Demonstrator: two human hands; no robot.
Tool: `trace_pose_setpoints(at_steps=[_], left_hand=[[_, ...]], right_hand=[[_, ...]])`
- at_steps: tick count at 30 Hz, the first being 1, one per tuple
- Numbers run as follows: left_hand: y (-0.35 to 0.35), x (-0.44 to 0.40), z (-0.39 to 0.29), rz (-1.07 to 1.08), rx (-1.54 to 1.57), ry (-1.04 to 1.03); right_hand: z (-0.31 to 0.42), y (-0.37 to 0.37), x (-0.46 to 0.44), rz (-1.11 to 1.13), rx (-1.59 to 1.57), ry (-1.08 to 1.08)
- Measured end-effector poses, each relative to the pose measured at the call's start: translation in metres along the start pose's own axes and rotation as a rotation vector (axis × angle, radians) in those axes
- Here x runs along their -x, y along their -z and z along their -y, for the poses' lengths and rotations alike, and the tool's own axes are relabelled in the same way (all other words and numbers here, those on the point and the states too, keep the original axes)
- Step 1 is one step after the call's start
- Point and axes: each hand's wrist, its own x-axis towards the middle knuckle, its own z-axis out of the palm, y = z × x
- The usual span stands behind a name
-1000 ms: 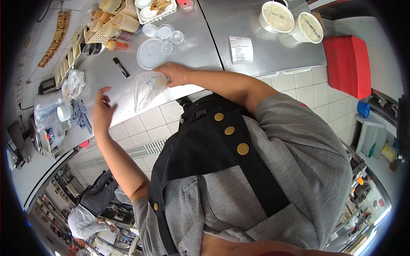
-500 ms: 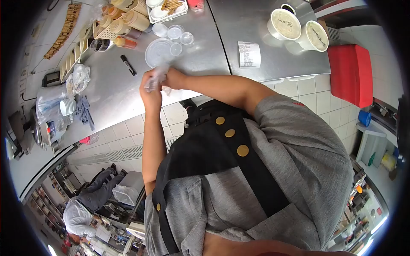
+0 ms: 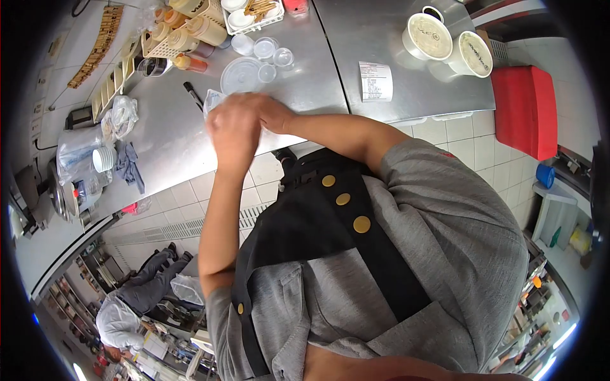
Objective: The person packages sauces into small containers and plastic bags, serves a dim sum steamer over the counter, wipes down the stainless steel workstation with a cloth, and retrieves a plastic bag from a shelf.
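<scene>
My left hand (image 3: 234,130), blurred by motion, is closed on a crumpled clear plastic bag (image 3: 213,101). A corner of the bag sticks out beyond the fingers; the rest is covered. My right hand (image 3: 273,114) is pressed against it, also closed on the bag, its fingertips largely hidden behind the left. Just beyond the hands a large clear round lid (image 3: 241,75) lies on the steel table, with a small clear lid (image 3: 267,73) at its edge. Small clear cups (image 3: 265,47) stand behind. To the left lies a black marker (image 3: 192,94).
Sauce bottles (image 3: 206,30) stand in a basket at the back left. A printed receipt (image 3: 376,82) and two lidded tubs (image 3: 427,37) are on the right-hand table (image 3: 356,38). A red bin (image 3: 524,113) stands beyond its end. Another person (image 3: 121,320) is at the lower left.
My left hand has turned over and moved slightly right, across the right hand. The bag, earlier visible between both hands, now shows only at the far left of them.
</scene>
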Motion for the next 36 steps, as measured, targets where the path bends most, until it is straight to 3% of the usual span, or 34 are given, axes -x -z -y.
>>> trace_pose_setpoints(at_steps=[2,4,5,8,9,10,12,13,14,16,18,19,21,23,25,26,28,29,30,32,33,34,36], left_hand=[[-0.009,-0.003,-0.008,0.088,-0.271,-0.253],[-0.044,0.015,0.023,0.164,-0.520,-0.220],[-0.040,0.014,0.029,0.559,-0.499,-0.010],[-0.030,0.015,0.052,0.825,-0.129,0.396],[-0.024,0.009,0.061,0.949,0.353,0.656],[-0.036,0.016,0.062,0.947,0.352,0.658],[-0.059,0.031,0.054,0.177,1.135,0.615],[-0.064,0.031,0.047,0.100,1.150,0.649],[-0.063,0.033,0.046,0.100,1.154,0.646],[-0.044,0.032,0.038,0.452,-0.234,0.269],[-0.049,0.037,0.049,0.458,-0.197,0.217],[-0.048,0.035,0.050,0.535,0.143,0.387],[-0.049,0.037,0.049,0.604,0.488,0.552],[-0.069,0.047,0.047,0.461,0.645,0.603],[-0.079,0.046,0.043,0.309,0.805,0.643],[-0.075,0.044,0.044,0.300,0.806,0.639],[-0.049,0.039,0.041,0.638,-0.040,0.387],[-0.058,0.050,0.047,0.420,-0.159,0.275],[-0.050,0.046,0.046,0.418,-0.159,0.273],[-0.023,0.033,0.040,0.483,-0.263,0.154],[-0.017,0.034,0.038,0.348,-0.192,0.149],[-0.009,0.036,0.039,0.345,-0.191,0.149],[0.002,0.043,0.047,0.397,-0.139,0.103]], right_hand=[[0.001,-0.002,-0.002,-0.011,0.004,0.001],[0.001,0.002,-0.003,0.001,-0.037,-0.056],[-0.002,0.004,-0.004,0.001,-0.033,-0.057],[-0.007,0.005,-0.003,0.054,0.013,0.107],[-0.003,0.008,-0.003,0.056,0.011,0.110],[0.002,0.011,-0.003,0.073,0.027,0.051],[0.006,0.012,-0.002,0.087,0.043,-0.010],[0.006,0.012,-0.002,0.094,0.107,-0.007],[0.004,0.012,-0.001,0.102,0.174,-0.004],[0.004,0.013,0.000,0.116,0.167,0.001],[0.005,0.014,-0.002,0.123,0.154,0.012],[0.007,0.015,-0.002,0.142,0.181,-0.002],[0.005,0.009,0.000,0.162,0.207,-0.018],[-0.008,-0.006,0.002,0.087,0.078,-0.156],[0.001,0.007,-0.005,0.142,0.223,-0.061],[0.010,0.014,-0.009,0.203,0.361,0.033],[0.051,0.041,-0.021,0.207,0.448,0.128],[0.067,0.048,-0.028,0.294,0.520,0.101],[0.075,0.050,-0.030,0.383,0.591,0.070],[0.068,0.037,-0.025,0.255,0.544,0.075],[0.066,0.040,-0.029,0.348,0.475,0.005],[0.064,0.043,-0.033,0.442,0.403,-0.065],[0.059,0.057,-0.033,0.475,0.275,-0.010]])
